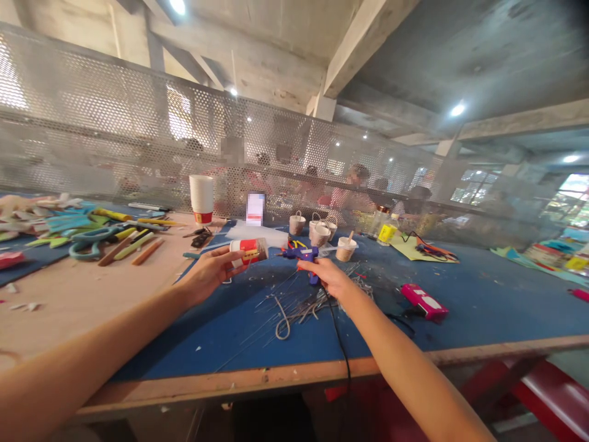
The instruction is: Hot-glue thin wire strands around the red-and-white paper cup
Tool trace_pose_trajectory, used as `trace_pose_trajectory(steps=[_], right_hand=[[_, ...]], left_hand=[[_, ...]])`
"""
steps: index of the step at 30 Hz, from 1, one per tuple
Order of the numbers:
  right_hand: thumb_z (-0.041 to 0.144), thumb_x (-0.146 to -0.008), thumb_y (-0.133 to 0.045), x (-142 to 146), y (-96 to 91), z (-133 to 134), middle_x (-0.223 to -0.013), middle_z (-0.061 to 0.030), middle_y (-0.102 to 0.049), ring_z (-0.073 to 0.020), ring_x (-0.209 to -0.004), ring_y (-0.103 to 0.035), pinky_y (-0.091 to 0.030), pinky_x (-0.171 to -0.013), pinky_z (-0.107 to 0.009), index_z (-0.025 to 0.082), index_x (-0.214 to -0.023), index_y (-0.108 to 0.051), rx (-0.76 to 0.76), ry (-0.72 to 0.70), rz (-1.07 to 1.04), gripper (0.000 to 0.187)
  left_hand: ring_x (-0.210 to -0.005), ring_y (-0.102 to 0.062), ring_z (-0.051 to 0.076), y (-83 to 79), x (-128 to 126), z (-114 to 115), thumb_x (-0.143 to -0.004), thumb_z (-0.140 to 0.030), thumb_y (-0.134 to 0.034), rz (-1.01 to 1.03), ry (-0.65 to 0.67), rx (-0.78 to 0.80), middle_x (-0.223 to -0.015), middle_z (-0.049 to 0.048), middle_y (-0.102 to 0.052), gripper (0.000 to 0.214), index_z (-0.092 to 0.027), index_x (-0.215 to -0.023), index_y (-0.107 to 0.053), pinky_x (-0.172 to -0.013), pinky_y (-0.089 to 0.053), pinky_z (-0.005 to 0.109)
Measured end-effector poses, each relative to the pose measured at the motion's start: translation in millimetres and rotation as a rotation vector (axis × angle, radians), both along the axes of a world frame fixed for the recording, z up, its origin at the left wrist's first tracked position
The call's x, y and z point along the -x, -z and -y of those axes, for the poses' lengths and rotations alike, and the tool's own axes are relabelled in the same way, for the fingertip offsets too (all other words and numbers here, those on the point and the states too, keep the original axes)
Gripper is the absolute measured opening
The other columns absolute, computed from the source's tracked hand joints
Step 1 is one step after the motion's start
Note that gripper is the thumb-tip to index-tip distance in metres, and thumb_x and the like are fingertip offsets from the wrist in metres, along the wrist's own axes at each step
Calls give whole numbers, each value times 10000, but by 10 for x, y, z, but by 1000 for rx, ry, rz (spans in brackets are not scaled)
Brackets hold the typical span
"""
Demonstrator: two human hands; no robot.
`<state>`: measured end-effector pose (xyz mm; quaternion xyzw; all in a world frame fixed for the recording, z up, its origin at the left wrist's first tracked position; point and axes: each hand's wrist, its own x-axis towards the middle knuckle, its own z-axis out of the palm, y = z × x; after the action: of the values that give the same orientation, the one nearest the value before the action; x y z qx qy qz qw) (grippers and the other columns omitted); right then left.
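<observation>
My left hand [212,271] is closed round a white paper cup with a red band [249,250], held on its side above the blue table top [483,301]. My right hand [327,275] grips a blue glue gun [304,255], whose nozzle points left towards the cup's open end. The gun's black cord [339,334] runs down over the table's front edge. Below the hands lie a loop of string [281,320] and thin scraps.
Several small twine-wrapped cups [322,233] stand behind the hands. A stack of paper cups [201,197] and scissors [89,240] with pencils sit at the left. A pink box [424,301] lies at the right. A perforated metal screen [115,135] backs the table, people behind it.
</observation>
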<state>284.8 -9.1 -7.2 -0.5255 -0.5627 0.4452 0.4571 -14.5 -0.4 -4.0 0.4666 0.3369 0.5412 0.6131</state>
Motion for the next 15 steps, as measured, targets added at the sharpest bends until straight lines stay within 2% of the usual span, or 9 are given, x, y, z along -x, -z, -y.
trace_pose_trajectory(steps=[4, 7, 11, 15], right_hand=[[419, -627, -921, -77, 32, -55, -591, 1, -675, -115, -543, -561, -436, -516, -221, 162, -715, -747, 13, 5, 59, 322], [453, -657, -908, -138, 43, -80, -564, -13, -677, -116, -522, -554, -411, -511, -221, 162, -672, -747, -15, 28, 161, 332], [543, -776, -805, -190, 49, -89, -537, -32, -665, -120, -518, -543, -358, -509, -227, 171, -574, -721, -13, 91, 425, 431], [623, -829, -718, -171, 21, -31, -515, -12, -614, -137, -541, -538, -282, -503, -240, 202, -552, -698, -99, 188, 757, 504]], left_hand=[[-1082, -748, 275, 23, 22, -39, -704, -289, -922, -6, 7, -9, -1160, 102, -820, 313, -165, -966, -803, -857, -633, 303], [-1044, -760, 279, 27, 23, -49, -711, -297, -913, -18, 0, -14, -1133, 105, -826, 317, -158, -971, -797, -852, -630, 314], [-1040, -762, 287, 37, 24, -49, -712, -301, -913, -18, 3, -16, -1109, 109, -830, 319, -162, -974, -795, -862, -631, 327], [-1104, -740, 289, 54, 31, -60, -721, -306, -914, -7, 19, -12, -1129, 93, -828, 297, -175, -963, -802, -852, -630, 307]])
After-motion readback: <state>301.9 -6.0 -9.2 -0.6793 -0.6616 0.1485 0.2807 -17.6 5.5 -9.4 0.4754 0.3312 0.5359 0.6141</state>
